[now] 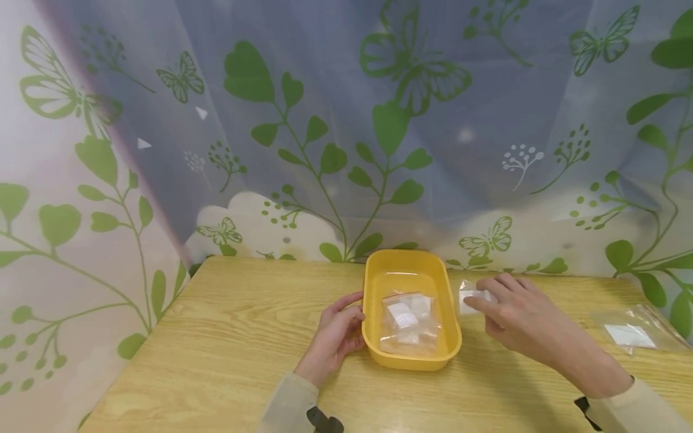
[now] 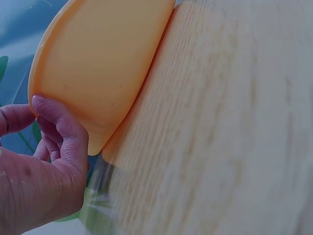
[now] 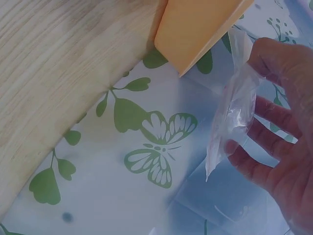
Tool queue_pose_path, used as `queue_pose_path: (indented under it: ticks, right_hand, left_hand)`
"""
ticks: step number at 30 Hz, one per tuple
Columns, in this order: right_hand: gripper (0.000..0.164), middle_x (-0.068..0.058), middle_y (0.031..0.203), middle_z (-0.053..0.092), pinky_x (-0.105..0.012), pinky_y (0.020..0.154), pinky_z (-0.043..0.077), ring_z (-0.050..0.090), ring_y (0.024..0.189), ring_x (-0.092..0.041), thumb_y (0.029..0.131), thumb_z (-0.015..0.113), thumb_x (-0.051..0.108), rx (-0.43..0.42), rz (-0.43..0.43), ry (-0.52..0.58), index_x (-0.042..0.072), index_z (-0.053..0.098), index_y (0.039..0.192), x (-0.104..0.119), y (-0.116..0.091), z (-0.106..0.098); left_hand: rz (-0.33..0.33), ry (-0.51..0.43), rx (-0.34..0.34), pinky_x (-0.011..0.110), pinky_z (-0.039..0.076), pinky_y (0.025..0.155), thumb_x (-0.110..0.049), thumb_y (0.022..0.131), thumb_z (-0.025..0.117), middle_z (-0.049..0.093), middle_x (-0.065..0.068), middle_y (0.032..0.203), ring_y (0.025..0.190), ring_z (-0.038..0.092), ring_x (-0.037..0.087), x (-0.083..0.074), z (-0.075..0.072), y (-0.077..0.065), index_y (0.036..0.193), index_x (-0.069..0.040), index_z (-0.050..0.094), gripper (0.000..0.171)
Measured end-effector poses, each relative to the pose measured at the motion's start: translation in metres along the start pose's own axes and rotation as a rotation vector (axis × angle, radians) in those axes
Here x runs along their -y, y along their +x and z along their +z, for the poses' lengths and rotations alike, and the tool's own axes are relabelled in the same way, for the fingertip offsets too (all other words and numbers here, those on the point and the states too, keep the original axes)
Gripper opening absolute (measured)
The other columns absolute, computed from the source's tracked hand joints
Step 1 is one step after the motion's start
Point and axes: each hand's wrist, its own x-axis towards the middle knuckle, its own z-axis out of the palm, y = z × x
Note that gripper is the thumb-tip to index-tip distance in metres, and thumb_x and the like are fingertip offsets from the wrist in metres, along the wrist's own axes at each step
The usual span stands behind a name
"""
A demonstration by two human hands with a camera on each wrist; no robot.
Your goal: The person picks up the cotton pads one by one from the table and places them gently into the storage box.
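Observation:
A yellow plastic bin (image 1: 411, 364) stands on the table with several clear zip bags (image 1: 408, 325) in it, white pieces showing inside them. My left hand (image 1: 338, 334) holds the bin's left rim, its thumb against the outer wall (image 2: 102, 63) in the left wrist view. Just right of the bin, my right hand (image 1: 514, 313) pinches a small clear plastic bag (image 1: 465, 300) with something white in it. In the right wrist view this bag (image 3: 234, 112) is held up between thumb and fingers, apart from the bin.
Another clear zip bag with a white piece (image 1: 630, 335) lies at the right on the wooden table (image 1: 243, 325). A curtain (image 1: 325, 120) printed with green leaves and butterflies hangs along the table's back edge.

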Motion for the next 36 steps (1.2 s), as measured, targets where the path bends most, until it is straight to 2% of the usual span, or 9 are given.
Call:
queue_pose_path:
  ticks: [9,15,36]
  right_hand:
    - [0.040,-0.009,0.105,0.070,-0.045,0.070,0.056,0.065,0.090,-0.030,0.070,0.064,0.006,-0.016,-0.027,-0.005,0.016,0.074,0.107,0.005,0.013,0.002]
    - [0.041,-0.009,0.105,0.070,-0.045,0.073,0.057,0.065,0.093,-0.030,0.069,0.064,0.003,-0.026,-0.027,0.016,0.016,0.074,0.107,0.011,0.024,0.007]
    - [0.039,-0.009,0.108,0.071,-0.040,0.077,0.057,0.065,0.095,-0.028,0.076,0.079,0.007,-0.004,0.069,0.115,0.015,0.073,0.114,0.024,0.062,0.025]
  left_hand:
    - [-0.003,0.005,-0.007,0.023,0.052,0.064,-0.009,0.086,0.058,0.061,0.009,0.113,0.084,0.059,0.014,0.000,0.001,0.000,0.144,-0.009,0.054,0.058]
    - [-0.003,0.011,-0.007,0.023,0.051,0.063,-0.009,0.086,0.058,0.061,0.010,0.113,0.084,0.059,0.014,-0.001,0.001,0.000,0.145,-0.008,0.053,0.059]
    - [-0.004,-0.001,-0.006,0.024,0.053,0.064,-0.008,0.085,0.059,0.062,0.007,0.110,0.085,0.061,0.015,0.001,0.000,0.001,0.143,-0.009,0.055,0.057]
